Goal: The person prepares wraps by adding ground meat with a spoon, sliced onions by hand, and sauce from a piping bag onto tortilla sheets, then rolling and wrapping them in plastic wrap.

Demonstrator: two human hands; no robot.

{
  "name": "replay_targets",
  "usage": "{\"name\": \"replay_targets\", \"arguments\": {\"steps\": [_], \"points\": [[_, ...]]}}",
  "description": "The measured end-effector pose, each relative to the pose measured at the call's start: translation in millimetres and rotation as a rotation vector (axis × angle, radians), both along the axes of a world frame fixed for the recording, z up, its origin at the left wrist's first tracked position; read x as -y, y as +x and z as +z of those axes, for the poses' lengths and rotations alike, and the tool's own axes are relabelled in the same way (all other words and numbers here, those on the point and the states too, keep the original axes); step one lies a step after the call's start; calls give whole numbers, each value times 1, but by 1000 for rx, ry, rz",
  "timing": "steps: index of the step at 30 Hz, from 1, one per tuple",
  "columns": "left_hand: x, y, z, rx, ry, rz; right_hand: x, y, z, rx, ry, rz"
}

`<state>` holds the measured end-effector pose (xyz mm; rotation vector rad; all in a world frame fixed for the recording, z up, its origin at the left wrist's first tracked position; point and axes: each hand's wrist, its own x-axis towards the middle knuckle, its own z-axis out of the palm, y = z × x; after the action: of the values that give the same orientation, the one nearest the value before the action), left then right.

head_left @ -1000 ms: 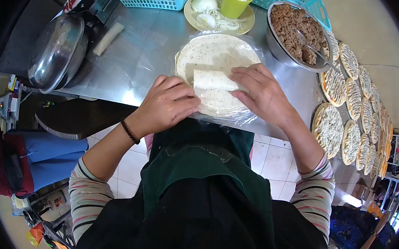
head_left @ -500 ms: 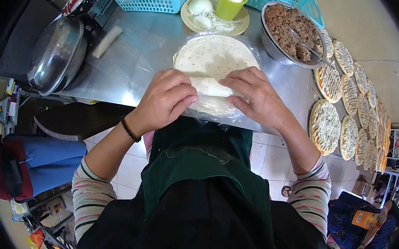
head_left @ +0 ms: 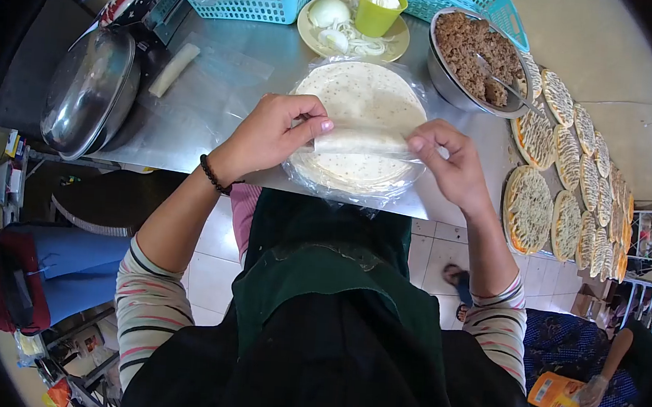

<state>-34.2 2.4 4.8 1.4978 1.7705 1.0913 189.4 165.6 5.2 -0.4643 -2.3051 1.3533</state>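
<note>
A stack of flat round tortillas (head_left: 361, 91) lies on clear plastic (head_left: 297, 177) near the counter's front edge. Across it runs a rolled tortilla (head_left: 365, 141), pale and wrapped into a narrow tube. My left hand (head_left: 278, 135) pinches the roll's left end between thumb and fingers. At the opposite end, my right hand (head_left: 453, 164) is closed on the roll with thumb and forefinger. What is inside the roll is hidden.
Behind the stack stand a plate (head_left: 308, 41) of onion, a green cup (head_left: 375, 16) and a bowl (head_left: 457, 95) of minced filling. Topped flatbreads (head_left: 528, 208) line the right. Another roll (head_left: 176, 69) and a lidded metal pan (head_left: 93, 93) sit left. A person (head_left: 582, 354) is at lower right.
The tortilla has become a tighter, complete roll, baring the stack's front part. My hands have moved apart to the roll's two ends. The person at lower right has shifted with an orange packet.
</note>
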Motion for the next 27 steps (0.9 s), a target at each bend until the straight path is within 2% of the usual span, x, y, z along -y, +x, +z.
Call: {"name": "replay_targets", "arguments": {"steps": [1, 3, 7, 8, 9, 10, 11, 13, 14, 18, 20, 23, 27], "points": [[-1, -1, 0, 67, -42, 2, -4, 4, -5, 2, -1, 0], [-3, -5, -4, 69, -40, -7, -13, 13, -13, 167, -202, -85], [4, -4, 3, 78, -43, -102, -23, 23, -3, 171, -189, -102], [8, -4, 2, 80, -44, -106, -23, 20, 2, 25, -278, -141], [13, -4, 0, -29, 76, -193, -23, 16, 7, -124, -368, -182], [16, -3, -1, -140, 198, -283, -22, 13, 10, -5, -285, -131], [19, 1, 4, -139, 194, -295, -20, 8, 9, -8, -289, -142], [21, 6, 16, -84, 129, -241, -16, -3, 8, 173, 94, 195], [17, 7, 14, 45, 85, -154, -12, -7, 2, 170, 146, 242], [-37, -6, 7, -33, -22, -154, -2, -21, 0, 181, 253, 219], [-58, -8, -16, -382, 215, -427, 1, -19, -2, 170, 384, 198], [-56, -5, -26, -467, 238, -347, 16, -11, 3, 180, 386, 133], [-57, -7, -30, -416, 251, -308, 32, -6, -1, 134, 465, 43]]}}
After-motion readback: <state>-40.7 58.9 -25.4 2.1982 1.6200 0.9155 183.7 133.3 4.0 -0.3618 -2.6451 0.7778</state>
